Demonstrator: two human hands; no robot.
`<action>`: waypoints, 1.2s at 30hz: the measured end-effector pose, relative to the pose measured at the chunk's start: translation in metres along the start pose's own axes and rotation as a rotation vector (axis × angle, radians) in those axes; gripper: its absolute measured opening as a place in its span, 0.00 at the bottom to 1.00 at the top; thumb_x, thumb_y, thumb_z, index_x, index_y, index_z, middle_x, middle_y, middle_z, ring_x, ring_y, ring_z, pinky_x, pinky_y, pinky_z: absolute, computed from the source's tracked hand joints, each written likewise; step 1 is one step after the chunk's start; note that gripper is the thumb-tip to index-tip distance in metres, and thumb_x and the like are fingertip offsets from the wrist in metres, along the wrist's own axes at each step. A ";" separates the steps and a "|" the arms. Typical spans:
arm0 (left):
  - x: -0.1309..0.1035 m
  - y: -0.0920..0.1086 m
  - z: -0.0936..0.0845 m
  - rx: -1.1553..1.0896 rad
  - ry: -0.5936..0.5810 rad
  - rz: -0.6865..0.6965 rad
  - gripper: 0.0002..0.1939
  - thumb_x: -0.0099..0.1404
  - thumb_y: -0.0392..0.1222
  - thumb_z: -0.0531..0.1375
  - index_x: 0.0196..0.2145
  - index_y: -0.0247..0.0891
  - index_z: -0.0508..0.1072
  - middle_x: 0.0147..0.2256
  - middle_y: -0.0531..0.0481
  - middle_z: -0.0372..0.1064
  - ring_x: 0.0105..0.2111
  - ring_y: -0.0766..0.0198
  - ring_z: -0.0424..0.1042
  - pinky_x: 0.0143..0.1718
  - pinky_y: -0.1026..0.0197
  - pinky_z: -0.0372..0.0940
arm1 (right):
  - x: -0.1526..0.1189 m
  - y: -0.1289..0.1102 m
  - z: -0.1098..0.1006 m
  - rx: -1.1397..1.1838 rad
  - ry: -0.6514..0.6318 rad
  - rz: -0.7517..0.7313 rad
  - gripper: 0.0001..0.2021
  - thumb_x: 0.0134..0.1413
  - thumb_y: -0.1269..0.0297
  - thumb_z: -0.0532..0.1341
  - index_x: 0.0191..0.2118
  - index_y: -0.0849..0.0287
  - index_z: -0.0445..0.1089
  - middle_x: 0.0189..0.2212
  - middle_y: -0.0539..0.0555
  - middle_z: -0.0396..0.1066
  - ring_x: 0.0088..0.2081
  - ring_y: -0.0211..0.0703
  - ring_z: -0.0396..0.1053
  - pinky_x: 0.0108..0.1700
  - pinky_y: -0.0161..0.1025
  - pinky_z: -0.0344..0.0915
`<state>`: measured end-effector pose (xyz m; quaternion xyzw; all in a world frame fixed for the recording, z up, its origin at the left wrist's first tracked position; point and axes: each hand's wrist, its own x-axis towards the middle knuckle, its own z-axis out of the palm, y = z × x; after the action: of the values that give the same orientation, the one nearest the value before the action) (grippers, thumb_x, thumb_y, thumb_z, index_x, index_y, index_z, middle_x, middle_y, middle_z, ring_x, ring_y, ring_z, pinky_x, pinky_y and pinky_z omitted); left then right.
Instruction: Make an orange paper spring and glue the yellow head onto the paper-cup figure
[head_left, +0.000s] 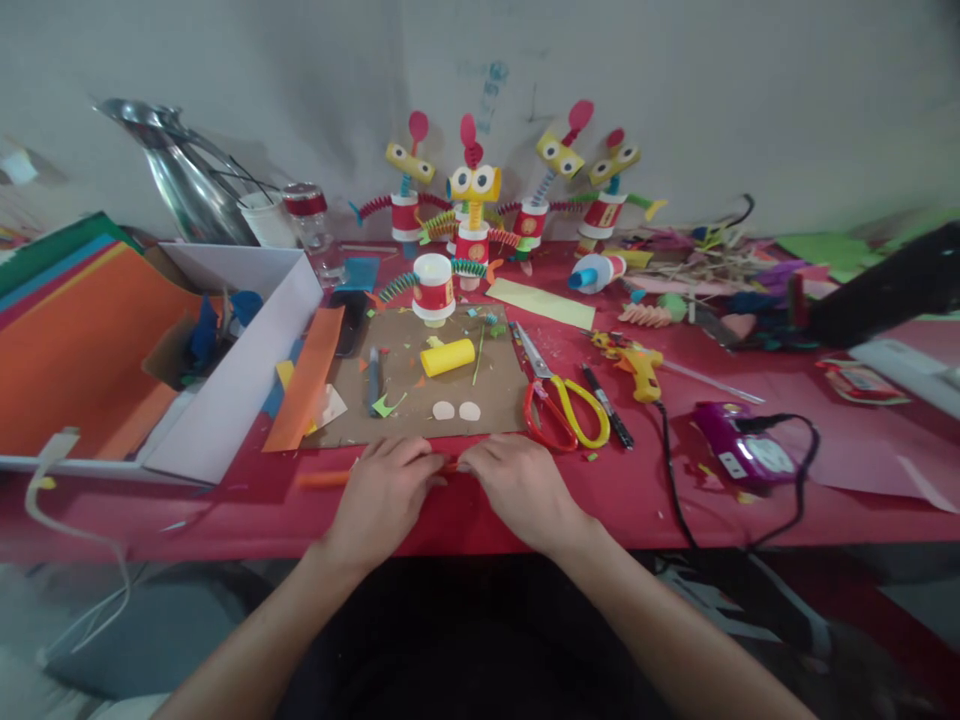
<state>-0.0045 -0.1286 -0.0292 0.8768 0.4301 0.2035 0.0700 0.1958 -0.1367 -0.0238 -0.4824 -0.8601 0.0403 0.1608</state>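
Left hand [391, 487] curled, right hand [517, 485] curled, both holding orange strip [324, 480]

Of the person, both hands, the left hand [390, 490] and the right hand [521, 485], are bare, as far as the blur allows to see. Behind them, the left forearm [277, 605] and the right forearm [649, 605] are bare also, smooth in outline, narrow at the wrist and wider nearer to the elbow. Below the front edge of the red table [247, 520], between the forearms, the trunk is covered by very dark, almost black clothing [480, 640]; its folds and seams are too dark for telling.
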 end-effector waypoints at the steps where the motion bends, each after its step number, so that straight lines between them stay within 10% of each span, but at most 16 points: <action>1: -0.001 0.000 0.001 -0.001 0.021 0.023 0.11 0.66 0.32 0.53 0.38 0.39 0.75 0.33 0.49 0.69 0.35 0.60 0.66 0.37 0.57 0.62 | 0.000 0.000 0.000 -0.023 0.013 -0.040 0.08 0.61 0.70 0.57 0.32 0.59 0.72 0.26 0.52 0.72 0.31 0.41 0.67 0.33 0.37 0.56; 12: -0.020 -0.018 0.007 0.214 -0.034 0.179 0.21 0.63 0.24 0.49 0.51 0.29 0.70 0.40 0.41 0.68 0.42 0.55 0.64 0.45 0.49 0.67 | -0.027 0.032 -0.005 -0.250 0.080 -0.195 0.10 0.58 0.76 0.56 0.43 0.63 0.72 0.36 0.57 0.74 0.38 0.47 0.68 0.40 0.42 0.63; 21: -0.023 -0.031 0.017 0.083 -0.036 0.165 0.37 0.58 0.18 0.44 0.57 0.49 0.66 0.44 0.46 0.66 0.44 0.60 0.65 0.44 0.54 0.68 | -0.030 0.035 -0.001 -0.294 0.121 -0.230 0.11 0.58 0.74 0.57 0.46 0.66 0.71 0.38 0.58 0.75 0.38 0.46 0.69 0.40 0.43 0.67; 27: -0.012 -0.014 0.018 -0.061 0.031 0.102 0.22 0.62 0.29 0.51 0.50 0.43 0.73 0.43 0.44 0.67 0.40 0.61 0.69 0.39 0.60 0.69 | -0.042 0.048 -0.008 -0.226 0.130 -0.164 0.14 0.59 0.75 0.55 0.48 0.60 0.71 0.42 0.57 0.76 0.43 0.46 0.71 0.45 0.43 0.67; 32: -0.003 -0.002 0.024 -0.161 0.154 -0.070 0.11 0.66 0.39 0.55 0.39 0.40 0.78 0.37 0.46 0.70 0.36 0.63 0.72 0.38 0.62 0.68 | -0.040 0.117 -0.043 -0.209 0.390 0.479 0.15 0.57 0.71 0.53 0.47 0.64 0.71 0.44 0.64 0.74 0.46 0.52 0.69 0.50 0.48 0.63; 36: -0.001 0.002 0.022 -0.202 0.123 -0.147 0.10 0.66 0.38 0.56 0.38 0.40 0.78 0.36 0.49 0.71 0.34 0.65 0.72 0.36 0.64 0.67 | -0.025 0.181 -0.057 -0.123 0.145 1.055 0.21 0.51 0.57 0.61 0.44 0.71 0.69 0.41 0.72 0.72 0.45 0.60 0.70 0.43 0.48 0.63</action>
<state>0.0056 -0.1293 -0.0492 0.8172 0.4739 0.2937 0.1462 0.3738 -0.0664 -0.0170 -0.8594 -0.4882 0.0318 0.1490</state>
